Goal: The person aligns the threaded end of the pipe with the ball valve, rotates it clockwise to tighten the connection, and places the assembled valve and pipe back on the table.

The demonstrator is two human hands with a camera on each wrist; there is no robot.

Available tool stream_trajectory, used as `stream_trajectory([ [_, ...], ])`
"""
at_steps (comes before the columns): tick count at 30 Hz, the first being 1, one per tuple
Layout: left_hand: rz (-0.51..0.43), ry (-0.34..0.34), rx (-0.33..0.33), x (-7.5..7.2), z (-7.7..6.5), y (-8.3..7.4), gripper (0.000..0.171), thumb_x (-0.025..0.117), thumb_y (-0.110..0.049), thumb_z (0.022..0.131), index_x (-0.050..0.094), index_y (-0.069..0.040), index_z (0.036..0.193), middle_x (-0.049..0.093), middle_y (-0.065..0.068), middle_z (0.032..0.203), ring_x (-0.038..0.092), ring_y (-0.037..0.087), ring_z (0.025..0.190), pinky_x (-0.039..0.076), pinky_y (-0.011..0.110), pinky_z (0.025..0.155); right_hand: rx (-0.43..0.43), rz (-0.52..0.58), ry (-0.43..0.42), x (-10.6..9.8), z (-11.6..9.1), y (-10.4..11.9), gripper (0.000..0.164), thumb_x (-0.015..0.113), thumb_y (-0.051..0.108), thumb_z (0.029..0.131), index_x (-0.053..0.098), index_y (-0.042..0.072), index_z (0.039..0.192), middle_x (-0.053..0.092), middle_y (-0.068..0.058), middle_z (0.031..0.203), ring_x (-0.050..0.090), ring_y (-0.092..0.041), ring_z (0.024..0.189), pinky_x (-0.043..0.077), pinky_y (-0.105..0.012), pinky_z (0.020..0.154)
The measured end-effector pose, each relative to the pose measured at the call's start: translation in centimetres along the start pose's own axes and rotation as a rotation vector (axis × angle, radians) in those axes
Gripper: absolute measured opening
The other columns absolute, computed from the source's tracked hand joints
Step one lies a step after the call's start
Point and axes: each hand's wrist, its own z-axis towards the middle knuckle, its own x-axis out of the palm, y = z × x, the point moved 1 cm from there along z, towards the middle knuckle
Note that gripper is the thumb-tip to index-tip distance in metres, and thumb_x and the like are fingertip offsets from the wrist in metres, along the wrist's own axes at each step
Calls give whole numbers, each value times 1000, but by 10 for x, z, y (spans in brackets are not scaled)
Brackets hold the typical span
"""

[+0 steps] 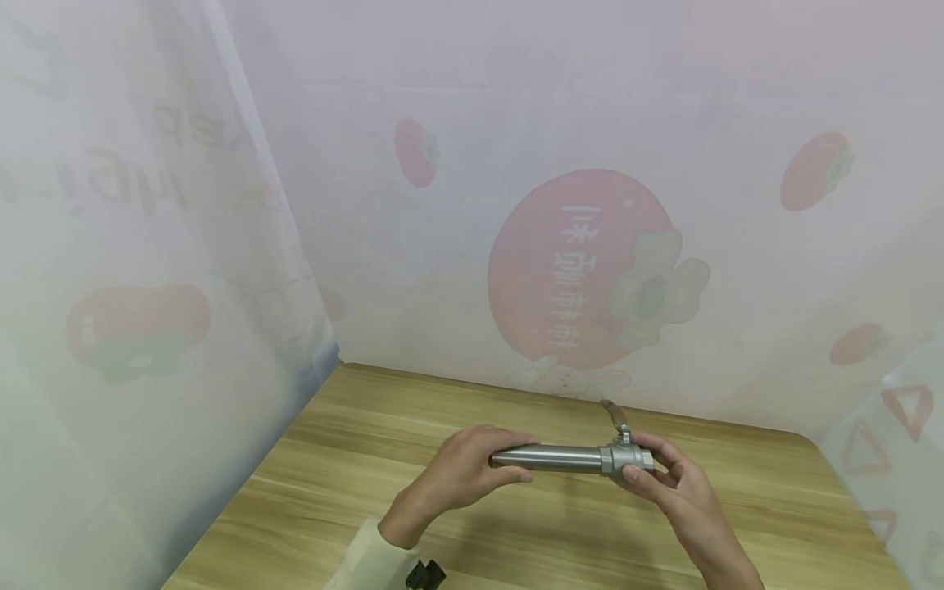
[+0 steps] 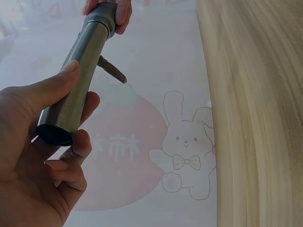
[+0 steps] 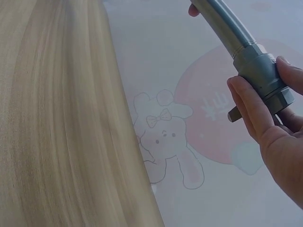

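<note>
A steel pipe [image 1: 564, 458] is joined at its right end to a metal ball valve [image 1: 625, 459], and both are held up over the table, the pipe lying nearly level. The valve's lever handle [image 1: 614, 413] points away toward the back. My left hand [image 1: 466, 469] grips the pipe near its left end, thumb along one side and fingers round the other; its open end [image 2: 56, 135] shows in the left wrist view. With thumb and fingers, my right hand [image 1: 674, 483] holds the valve body [image 3: 259, 73] by its hex end.
Below lies a wood-grain table [image 1: 354, 434]. A pale curtain [image 1: 442, 270] printed with red fruit and a rabbit hangs right behind its back edge, and another curtain [image 1: 133, 246] runs along the left. A small black device [image 1: 425, 575] sits by the left sleeve.
</note>
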Motion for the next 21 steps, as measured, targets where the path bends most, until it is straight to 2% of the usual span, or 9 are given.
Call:
stream_trajectory([
  [12,62,10,-5,1,-1,0,49,83,-33,98,71,-24,144,78,-8,128,63,2,96,51,23,81,30,-3,11,0,3,-3,52,68,13,109,49,-2,154,50,-14,145,75,-16,119,61,-28,98],
  [16,45,15,-13,-1,0,0,52,84,-29,97,70,-19,146,77,-5,128,60,2,90,50,21,76,31,13,14,0,4,-4,54,67,13,109,46,-3,157,46,-20,150,74,-14,119,61,-29,99],
  [21,45,-12,-30,-2,1,-1,50,85,-29,96,72,-20,144,78,-5,131,64,4,94,51,22,79,28,35,18,0,4,-4,58,66,13,110,41,-4,161,37,-28,157,73,-11,119,60,-29,100],
])
